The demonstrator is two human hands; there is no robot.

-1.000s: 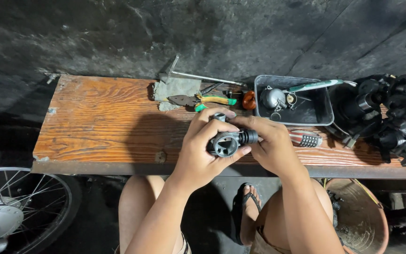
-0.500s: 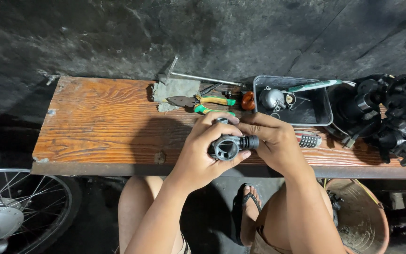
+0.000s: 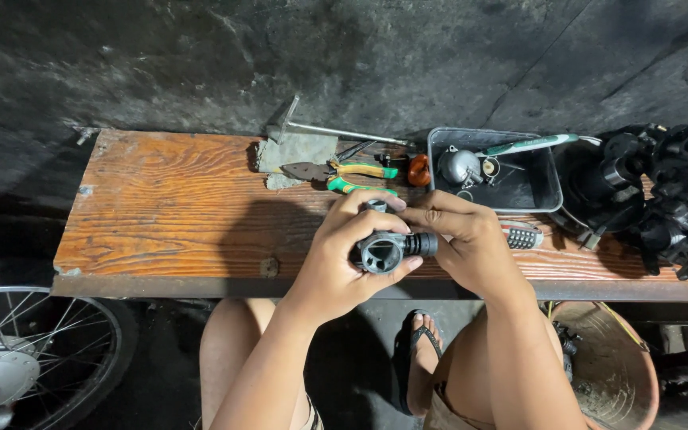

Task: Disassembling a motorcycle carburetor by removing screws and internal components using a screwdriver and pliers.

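Both hands hold a small dark metal engine part with a round opening over the front edge of a wooden bench. My left hand wraps around its left side and underside. My right hand grips its ribbed right end, fingers curled over the top. The part's far side is hidden by my fingers.
Behind the hands lie pliers with yellow-green handles, a hammer and an orange round piece. A grey tray holds a metal bowl and a toothbrush. Dark engine parts crowd the right end. A wheel and a bucket stand below.
The hands have shifted slightly on the part, which sits a little lower and nearer the bench's front edge. Nothing else has moved.
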